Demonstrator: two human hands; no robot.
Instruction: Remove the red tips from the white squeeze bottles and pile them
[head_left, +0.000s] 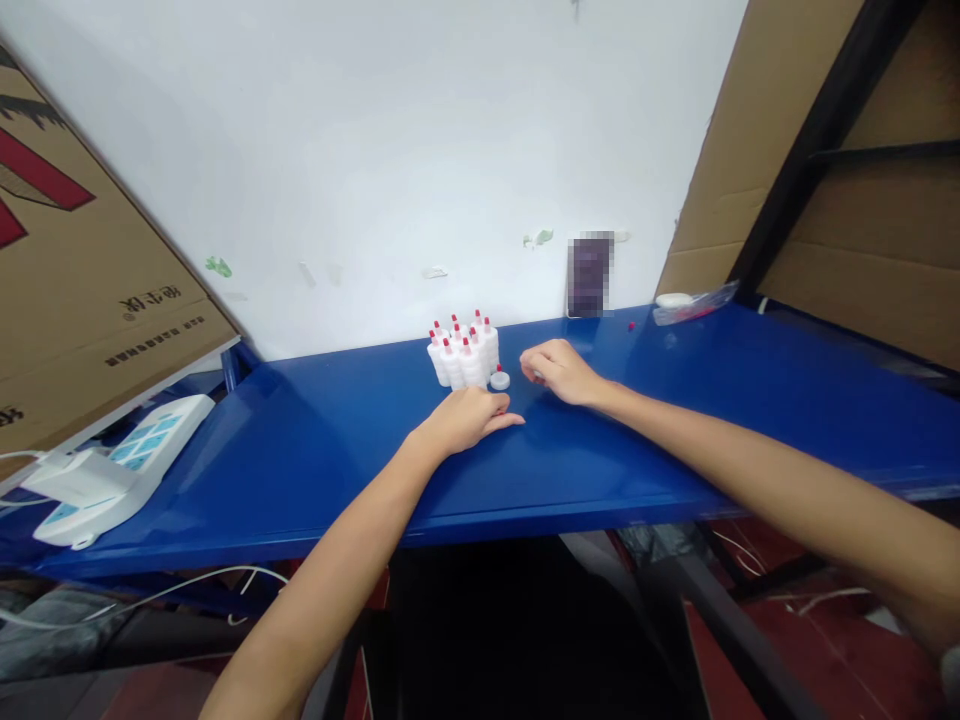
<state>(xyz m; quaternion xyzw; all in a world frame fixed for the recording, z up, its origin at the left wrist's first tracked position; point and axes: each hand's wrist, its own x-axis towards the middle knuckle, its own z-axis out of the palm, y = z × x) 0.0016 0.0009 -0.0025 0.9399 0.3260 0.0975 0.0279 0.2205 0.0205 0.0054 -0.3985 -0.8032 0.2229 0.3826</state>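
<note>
Several small white bottles with red tips [463, 352] stand bunched together on the blue shelf [315, 460] near the white wall. One more small white bottle [499, 379] lies just right of the bunch. My left hand [465, 418] rests on the shelf just in front of the bottles, palm down, fingers loosely together and pointing right; something red shows under its fingertips. My right hand [561, 370] lies right of the lone bottle, fingers curled inward, and I cannot make out whether it holds anything.
A white power strip [112, 470] with cables lies at the shelf's left end. Cardboard sheets [82, 290] lean at left and right. A clear plastic bag [690, 304], a tiny red cap [631, 326] and a dark blurred object [590, 273] sit at the back right.
</note>
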